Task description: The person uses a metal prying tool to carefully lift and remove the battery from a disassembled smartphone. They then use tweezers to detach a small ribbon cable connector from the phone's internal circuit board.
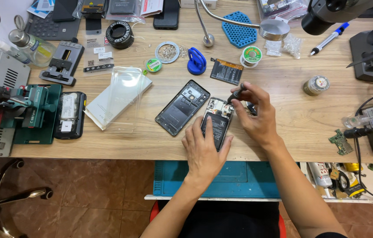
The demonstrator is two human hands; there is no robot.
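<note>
Bench: we work on a pale wood-grain table (283, 83).
Opened phone (216, 124): flat, dark, glossy; long axis runs away from us, under our left hand (204, 150), fingers spread flat, pinning it.
Screwdriver (236, 95): slim, dark; our right hand (255, 115) fingers pinch it shut, tip just beyond the phone's far end.
Back cover (182, 107): left of our fingers.

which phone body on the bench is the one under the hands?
The opened phone pinned by the left hand; the black back cover beside it lies untouched.

Both forearms are bare to the elbow, the left hand (204, 152) and right hand (257, 117) without gloves, rings or watch.
</note>
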